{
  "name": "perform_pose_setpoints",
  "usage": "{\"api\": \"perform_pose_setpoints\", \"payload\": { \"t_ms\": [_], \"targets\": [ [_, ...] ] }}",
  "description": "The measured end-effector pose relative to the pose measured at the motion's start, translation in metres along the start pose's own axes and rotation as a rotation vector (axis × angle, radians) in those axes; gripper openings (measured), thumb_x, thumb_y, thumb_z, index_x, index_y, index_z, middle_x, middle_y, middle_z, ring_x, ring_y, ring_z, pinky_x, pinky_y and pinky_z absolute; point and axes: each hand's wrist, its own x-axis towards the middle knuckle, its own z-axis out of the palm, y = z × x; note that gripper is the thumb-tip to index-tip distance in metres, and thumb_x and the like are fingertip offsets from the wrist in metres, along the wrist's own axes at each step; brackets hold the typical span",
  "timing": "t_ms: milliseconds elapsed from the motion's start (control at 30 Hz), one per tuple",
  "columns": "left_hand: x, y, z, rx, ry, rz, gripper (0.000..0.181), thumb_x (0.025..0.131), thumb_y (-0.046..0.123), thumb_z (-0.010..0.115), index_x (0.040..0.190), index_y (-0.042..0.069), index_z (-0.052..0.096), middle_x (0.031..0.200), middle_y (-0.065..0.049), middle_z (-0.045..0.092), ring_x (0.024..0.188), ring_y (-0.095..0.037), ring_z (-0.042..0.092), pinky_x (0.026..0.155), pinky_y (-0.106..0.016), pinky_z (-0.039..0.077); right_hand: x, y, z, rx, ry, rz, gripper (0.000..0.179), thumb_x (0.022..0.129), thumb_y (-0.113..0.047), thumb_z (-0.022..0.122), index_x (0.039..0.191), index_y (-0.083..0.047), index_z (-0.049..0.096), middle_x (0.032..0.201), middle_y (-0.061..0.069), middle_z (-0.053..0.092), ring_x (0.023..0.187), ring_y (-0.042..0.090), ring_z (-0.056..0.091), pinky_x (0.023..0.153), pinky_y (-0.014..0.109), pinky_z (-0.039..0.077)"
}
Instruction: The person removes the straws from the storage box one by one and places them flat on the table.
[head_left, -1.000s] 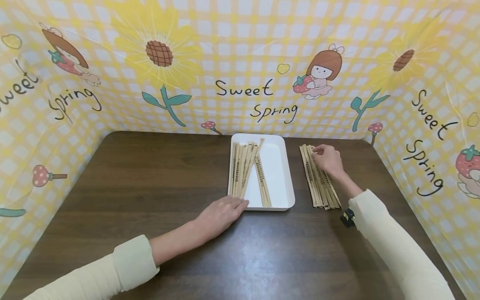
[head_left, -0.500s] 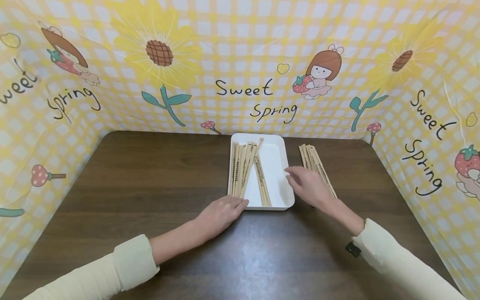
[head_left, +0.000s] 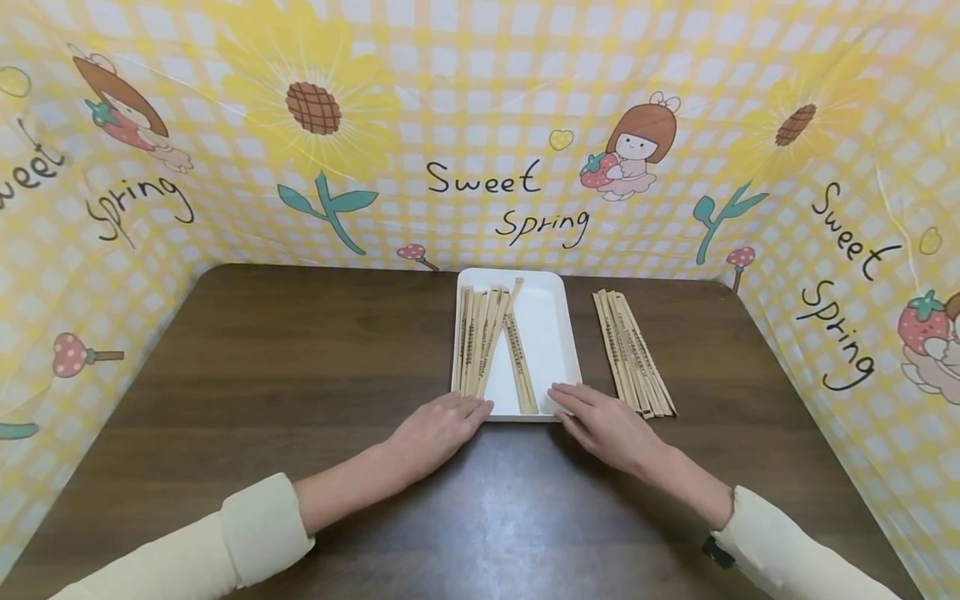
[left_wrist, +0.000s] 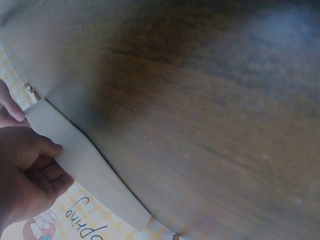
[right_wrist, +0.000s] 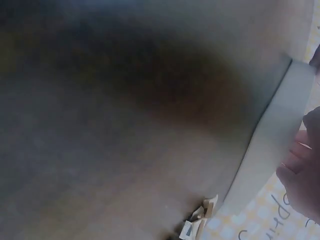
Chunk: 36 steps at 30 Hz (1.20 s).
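A white rectangular tray (head_left: 553, 333) lies on the dark wooden table. Several slim kraft-paper-wrapped sticks (head_left: 474, 346) with printed lettering lie side by side in its left half, one slanting over the others. A separate wrapped stick (head_left: 521, 367) slants down the tray's middle. My left hand (head_left: 433, 429) holds the front left corner, fingers over the rim and thumb against the outer wall (left_wrist: 82, 147). At the front right corner my right hand (head_left: 611, 427) grips the rim likewise, its fingers (right_wrist: 300, 150) partly behind the wall in the right wrist view.
To the tray's right a second group of wrapped sticks (head_left: 636, 358) lies on the table (head_left: 300, 350), beyond my right hand. A yellow checked cloth (head_left: 480, 100) with sunflowers and lettering stands around the back and sides, close behind the tray.
My right hand has left the sticks on the right and come leftward and toward me to the tray's front right corner. The left hand stays at its corner.
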Motion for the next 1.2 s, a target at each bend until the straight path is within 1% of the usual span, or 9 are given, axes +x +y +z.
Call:
{"api": "perform_pose_setpoints", "payload": {
  "t_ms": [100,233,600,700,767,900,1000,1067,1200],
  "targets": [
    [0.001,0.0,0.0,-0.002,0.007,-0.001,0.033,0.087,-0.005,0.067,0.12,-0.007,0.065,0.113,-0.016,0.07,0.105,-0.026,0.067,0.096,-0.037,0.053,-0.004,-0.003,0.002,-0.011,0.01,-0.066,0.045,0.08,-0.002,0.078,0.123,0.003,0.067,0.122,0.017,0.067,0.109,0.03,0.066,0.092,0.049,0.055],
    [0.001,0.0,0.001,-0.003,0.006,-0.005,0.033,0.087,-0.005,0.067,0.12,-0.007,0.065,0.113,-0.016,0.07,0.105,-0.025,0.067,0.095,-0.037,0.054,-0.008,-0.006,0.003,-0.045,0.008,-0.106,0.052,0.075,0.006,0.079,0.125,0.005,0.065,0.121,0.018,0.067,0.112,0.029,0.065,0.097,0.052,0.051],
    [0.003,-0.001,0.0,-0.012,-0.024,-0.007,0.035,0.087,-0.005,0.068,0.121,-0.006,0.064,0.114,-0.016,0.07,0.105,-0.025,0.067,0.093,-0.037,0.055,-0.011,-0.006,0.002,-0.123,0.029,-0.148,0.048,0.078,0.013,0.065,0.126,0.008,0.063,0.122,0.019,0.067,0.113,0.03,0.065,0.097,0.048,0.052],
    [0.006,-0.004,-0.005,-0.085,-0.051,-0.028,0.036,0.086,-0.005,0.069,0.122,-0.006,0.064,0.113,-0.016,0.071,0.101,-0.026,0.069,0.086,-0.036,0.058,-0.011,-0.006,0.002,-0.121,0.02,-0.142,0.048,0.078,0.013,0.065,0.126,0.008,0.063,0.122,0.019,0.067,0.113,0.03,0.064,0.097,0.049,0.052],
    [0.009,-0.008,-0.009,-0.181,-0.096,-0.077,0.039,0.086,-0.004,0.068,0.124,-0.006,0.063,0.114,-0.016,0.071,0.095,-0.026,0.071,0.077,-0.035,0.06,-0.011,-0.006,0.003,-0.115,0.013,-0.136,0.048,0.079,0.013,0.066,0.127,0.007,0.062,0.123,0.019,0.066,0.114,0.03,0.064,0.097,0.049,0.052],
    [0.021,-0.017,-0.02,-0.448,-0.164,-0.236,0.038,0.089,-0.002,0.06,0.127,-0.006,0.063,0.109,-0.015,0.072,0.077,-0.021,0.069,0.063,-0.031,0.058,-0.011,-0.007,0.004,-0.106,0.003,-0.122,0.048,0.08,0.011,0.068,0.128,0.007,0.062,0.123,0.018,0.067,0.114,0.029,0.064,0.098,0.049,0.051],
    [0.034,-0.026,-0.026,-0.684,-0.18,-0.387,0.034,0.093,0.0,0.055,0.125,-0.005,0.065,0.104,-0.016,0.072,0.074,-0.015,0.065,0.065,-0.026,0.056,-0.011,-0.007,0.005,-0.102,0.002,-0.113,0.048,0.079,0.011,0.068,0.127,0.006,0.063,0.123,0.018,0.067,0.114,0.029,0.064,0.098,0.048,0.051],
    [0.042,-0.034,-0.029,-0.913,-0.214,-0.533,0.033,0.095,0.003,0.056,0.126,-0.006,0.064,0.106,-0.018,0.072,0.077,-0.018,0.066,0.069,-0.027,0.057,-0.011,-0.007,0.005,-0.103,0.002,-0.109,0.048,0.08,0.01,0.068,0.127,0.006,0.063,0.123,0.018,0.067,0.114,0.029,0.064,0.098,0.048,0.051],
    [0.056,-0.051,-0.03,-1.399,-0.265,-0.877,0.041,0.097,0.004,0.06,0.135,-0.007,0.055,0.119,-0.023,0.065,0.101,-0.031,0.068,0.083,-0.038,0.06,-0.011,-0.008,0.005,-0.1,-0.001,-0.104,0.047,0.08,0.01,0.069,0.127,0.006,0.063,0.122,0.018,0.067,0.113,0.028,0.064,0.098,0.048,0.051]
  ]
}}
